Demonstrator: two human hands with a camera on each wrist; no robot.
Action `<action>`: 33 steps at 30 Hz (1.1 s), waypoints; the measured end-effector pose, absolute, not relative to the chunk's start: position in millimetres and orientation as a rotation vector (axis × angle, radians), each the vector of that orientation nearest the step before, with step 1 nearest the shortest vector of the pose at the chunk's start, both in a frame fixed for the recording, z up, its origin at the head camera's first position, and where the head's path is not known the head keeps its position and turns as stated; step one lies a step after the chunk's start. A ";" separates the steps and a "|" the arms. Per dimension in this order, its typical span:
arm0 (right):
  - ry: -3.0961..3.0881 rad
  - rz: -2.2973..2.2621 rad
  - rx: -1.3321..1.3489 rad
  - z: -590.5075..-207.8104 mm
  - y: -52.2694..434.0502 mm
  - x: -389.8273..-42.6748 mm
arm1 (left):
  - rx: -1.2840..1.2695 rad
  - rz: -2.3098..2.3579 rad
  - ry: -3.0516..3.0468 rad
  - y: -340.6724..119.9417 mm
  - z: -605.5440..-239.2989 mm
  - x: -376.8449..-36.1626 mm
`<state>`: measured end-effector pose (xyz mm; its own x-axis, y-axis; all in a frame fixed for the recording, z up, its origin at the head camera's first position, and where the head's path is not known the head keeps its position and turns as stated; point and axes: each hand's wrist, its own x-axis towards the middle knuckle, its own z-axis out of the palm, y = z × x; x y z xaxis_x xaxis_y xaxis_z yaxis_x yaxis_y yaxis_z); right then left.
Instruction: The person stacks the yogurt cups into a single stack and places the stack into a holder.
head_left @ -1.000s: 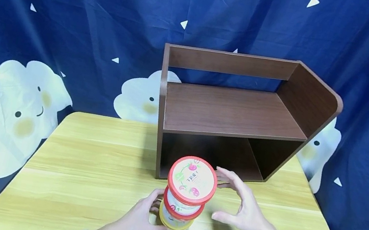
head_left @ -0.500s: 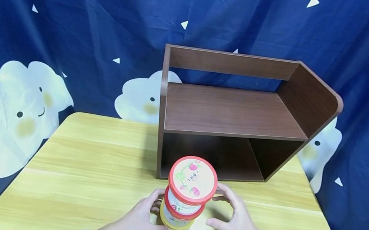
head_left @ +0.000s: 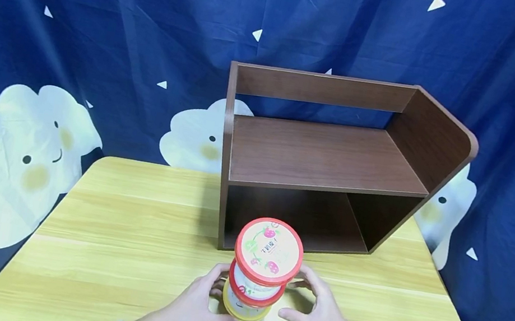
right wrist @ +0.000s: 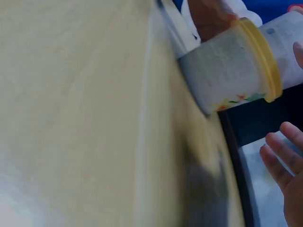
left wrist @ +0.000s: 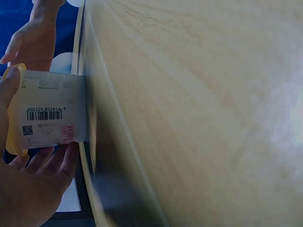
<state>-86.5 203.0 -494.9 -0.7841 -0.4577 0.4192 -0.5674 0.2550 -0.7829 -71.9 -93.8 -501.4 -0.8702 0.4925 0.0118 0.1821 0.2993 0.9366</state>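
The left hand (head_left: 194,309) curls around the yellow tub (head_left: 244,307), the bottom one of a two-tub stack; its thumb lies along the near side at the base and its fingers wrap the left side. In the left wrist view the palm and fingers cup the tub's white wall with its barcode, so this hand is grasping it.

The right hand (head_left: 321,313) sits just beside the stack on the other side, fingers loosely spread and bent toward the tubs. Whether its fingertips touch is hard to tell; in the right wrist view they appear a little apart from the tub, so the hand looks released and grips nothing.

On top of the yellow tub stands a red tub (head_left: 266,261), its round lid with a strawberry picture facing up. It sits slightly off-centre, leaning toward the far right.

The stack stands on a pale wooden table (head_left: 123,229), near the front edge, just in front of a dark brown shelf (head_left: 324,160) with an open upper board and a lower compartment. A blue curtain (head_left: 108,16) with white clouds hangs behind.

To handle the stack well, the right hand should probably close low on the yellow tub opposite the left, both pressing evenly and keeping it upright so the off-centre top tub does not slide.
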 end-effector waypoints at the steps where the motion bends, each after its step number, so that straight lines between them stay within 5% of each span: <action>1: -2.411 1.584 0.982 -497.0 202.3 -85.8 | 0.619 1.595 2.295 -93.8 -501.5 -72.0; 33: -2.445 1.843 0.985 -515.2 180.1 -79.4 | 0.622 1.595 2.302 -94.1 -502.0 -72.5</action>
<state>-79.4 180.1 -515.2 -0.8100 -0.5078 0.2934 -0.4219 0.1571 -0.8929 -72.5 -94.1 -502.0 -0.8706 0.4916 0.0204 0.1918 0.3010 0.9341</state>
